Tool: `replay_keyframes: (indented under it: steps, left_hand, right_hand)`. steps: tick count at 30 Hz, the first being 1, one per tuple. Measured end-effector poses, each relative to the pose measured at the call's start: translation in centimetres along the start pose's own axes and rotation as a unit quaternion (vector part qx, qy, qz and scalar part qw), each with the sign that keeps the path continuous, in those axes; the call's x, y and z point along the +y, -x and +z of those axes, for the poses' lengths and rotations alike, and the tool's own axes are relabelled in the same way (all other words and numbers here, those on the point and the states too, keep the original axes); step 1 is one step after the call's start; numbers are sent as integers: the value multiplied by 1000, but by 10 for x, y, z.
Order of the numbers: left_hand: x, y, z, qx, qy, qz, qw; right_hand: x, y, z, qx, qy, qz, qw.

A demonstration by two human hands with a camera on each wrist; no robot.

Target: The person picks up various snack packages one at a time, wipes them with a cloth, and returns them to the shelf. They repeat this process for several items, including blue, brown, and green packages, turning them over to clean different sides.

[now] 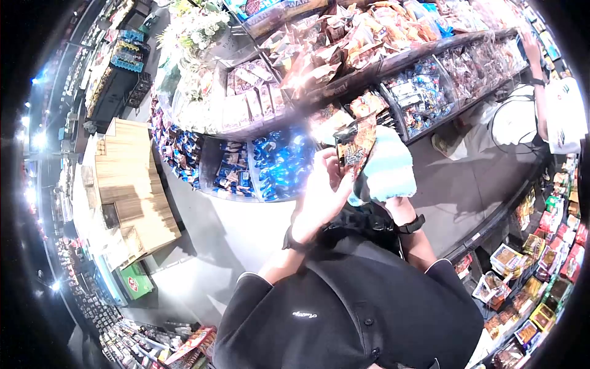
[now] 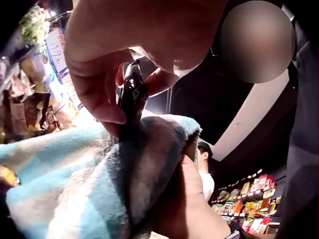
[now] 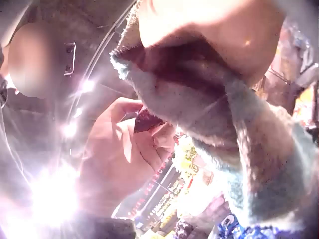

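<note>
My left hand point(image 1: 319, 194) pinches a dark, glossy snack packet point(image 1: 357, 147) with orange lettering by its edge. In the left wrist view the thumb and fingers close on the dark packet point(image 2: 133, 92) from above. A fluffy light-blue, white and grey cloth point(image 1: 388, 167) covers much of my right hand point(image 1: 402, 211), which grips it from below. The cloth point(image 2: 84, 174) lies against the packet's lower part. In the right wrist view, the right hand point(image 3: 214, 35) is tucked into the cloth's folds, its fingertips hidden, with the left hand point(image 3: 112, 157) close by.
A curved display bin point(image 1: 286, 163) of blue-wrapped snacks stands ahead, with more packet bins point(image 1: 418, 92) beyond. A wooden stand point(image 1: 135, 190) is at left. Packaged-food shelves point(image 1: 528, 301) line the right. Another person point(image 1: 562, 117) reaches toward the bins at far right.
</note>
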State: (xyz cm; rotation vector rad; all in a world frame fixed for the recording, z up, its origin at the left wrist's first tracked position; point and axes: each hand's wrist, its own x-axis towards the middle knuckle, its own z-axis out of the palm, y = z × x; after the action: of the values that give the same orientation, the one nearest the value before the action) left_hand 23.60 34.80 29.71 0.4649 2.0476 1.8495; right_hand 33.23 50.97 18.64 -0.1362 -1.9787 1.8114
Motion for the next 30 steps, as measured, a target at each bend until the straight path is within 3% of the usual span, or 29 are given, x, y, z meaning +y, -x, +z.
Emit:
replay_keyframes:
  steps: [2,4,6,8,10,14,15,16,17,20,21,22,24,28,30]
  left_hand:
    - [11,1,-1,-16,-77,1,997]
    - [10,1,-5,-35,-110,6,993]
    - [-1,0,-10,-58,-98,17,993]
    - [-2,2,-12,-75,-77,19,994]
    - [2,2,-15,-83,-80,32,993]
    - [5,4,-28,-145,-183,39,972]
    - [4,4,-33,-163,-216,63,961]
    - [2,4,-36,-181,-249,87,947]
    - [-5,5,-40,-212,-257,56,941]
    - [-28,1,-48,-227,-298,123,919]
    - [-36,0,-49,-200,-320,120,918]
    - [-47,-6,-50,-189,-302,64,932]
    - [-68,-16,-49,-148,-296,-32,943]
    - [-117,-39,-33,-109,-347,97,926]
    - [-140,-53,-23,-121,-398,78,906]
  right_hand:
    - [2,-14,21,43,-47,-84,994]
    - [-27,-27,29,42,-149,-13,988]
    - [-31,-23,24,35,-136,46,989]
    - [-31,-28,20,31,-73,-49,996]
    - [-56,-39,24,49,-78,-33,995]
    - [-112,-58,21,32,-233,142,962]
    - [-107,-61,17,28,-167,52,984]
    - [-98,-57,15,59,-179,47,981]
    - [-89,-53,12,91,-190,40,977]
    - [-52,-27,-11,167,-203,73,962]
    - [-48,-24,-24,143,-236,71,959]
    - [-42,-18,-29,184,-272,65,942]
    - [-32,-5,-49,187,-180,54,964]
    - [-14,24,-74,224,-197,51,953]
    - [-12,35,-80,219,-191,67,955]
